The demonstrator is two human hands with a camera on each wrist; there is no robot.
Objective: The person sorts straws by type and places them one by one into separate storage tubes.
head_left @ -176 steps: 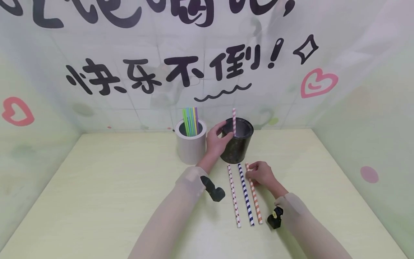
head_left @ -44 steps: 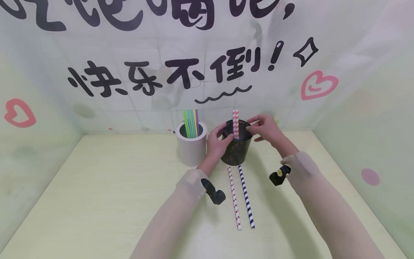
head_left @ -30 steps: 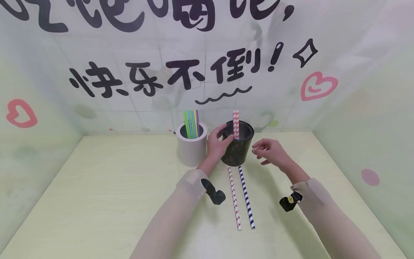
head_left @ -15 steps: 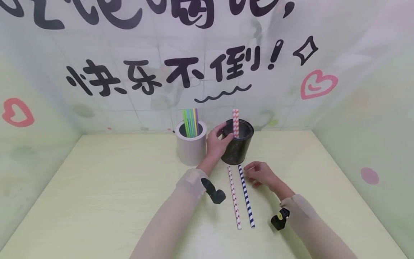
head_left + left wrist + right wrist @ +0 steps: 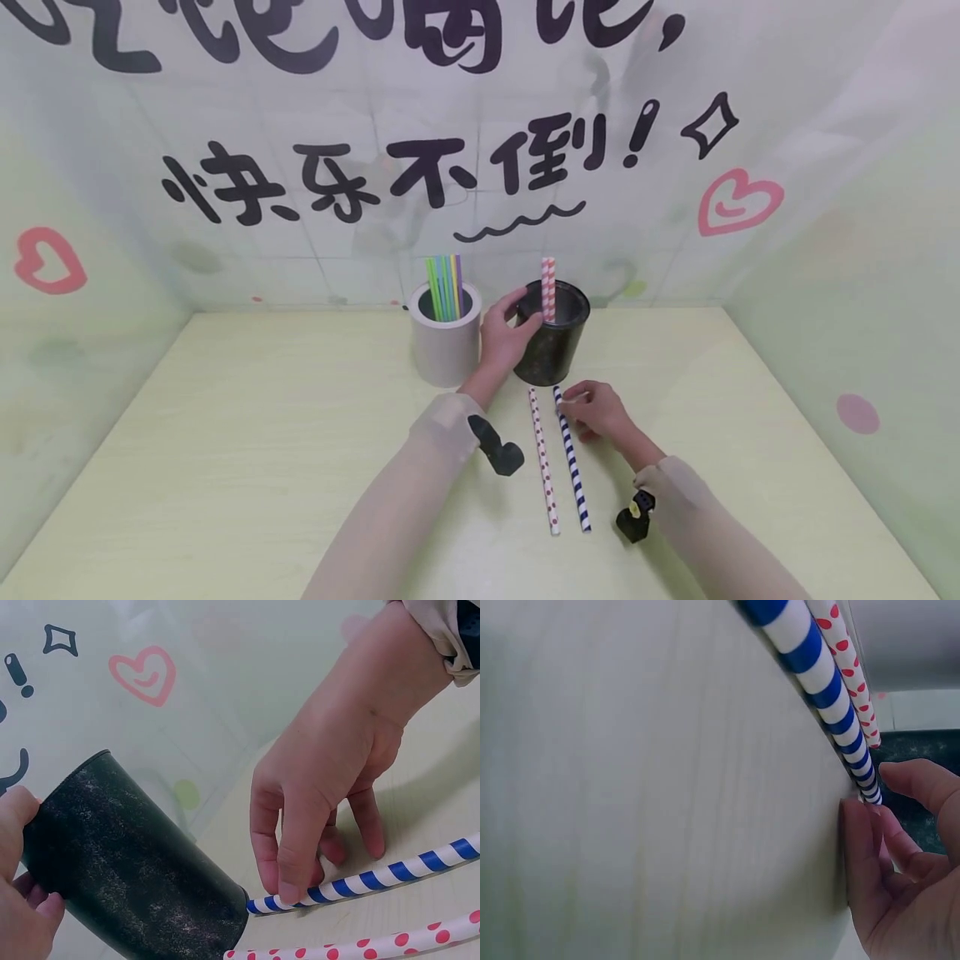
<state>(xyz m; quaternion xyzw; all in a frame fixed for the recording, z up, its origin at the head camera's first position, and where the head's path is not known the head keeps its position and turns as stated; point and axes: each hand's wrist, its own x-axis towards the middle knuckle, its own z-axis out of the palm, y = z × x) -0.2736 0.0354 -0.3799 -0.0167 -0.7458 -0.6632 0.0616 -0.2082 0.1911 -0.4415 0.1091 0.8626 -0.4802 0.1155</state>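
Observation:
A black bucket (image 5: 551, 354) stands at the back of the table, and my left hand (image 5: 504, 337) grips its rim from the left. Two striped paper straws (image 5: 549, 287), one pink and one orange, stand upright inside it. Below the bucket lies a blue-and-white striped straw (image 5: 573, 475); my right hand (image 5: 600, 410) pinches its far end between thumb and fingers, as the left wrist view also shows at the thumb (image 5: 291, 891). To its left, a white straw with red dots (image 5: 545, 471) lies roughly parallel.
A light grey cup (image 5: 446, 354) holding several plain coloured straws (image 5: 444, 287) stands left of my left hand. Behind the pale wooden table (image 5: 247, 433) rises a printed backdrop (image 5: 315, 275), with side panels at both ends.
The orange-striped straw went from the table into the black bucket. My right hand then came down from the rim to the blue-striped straw's far end. The left hand stayed on the bucket.

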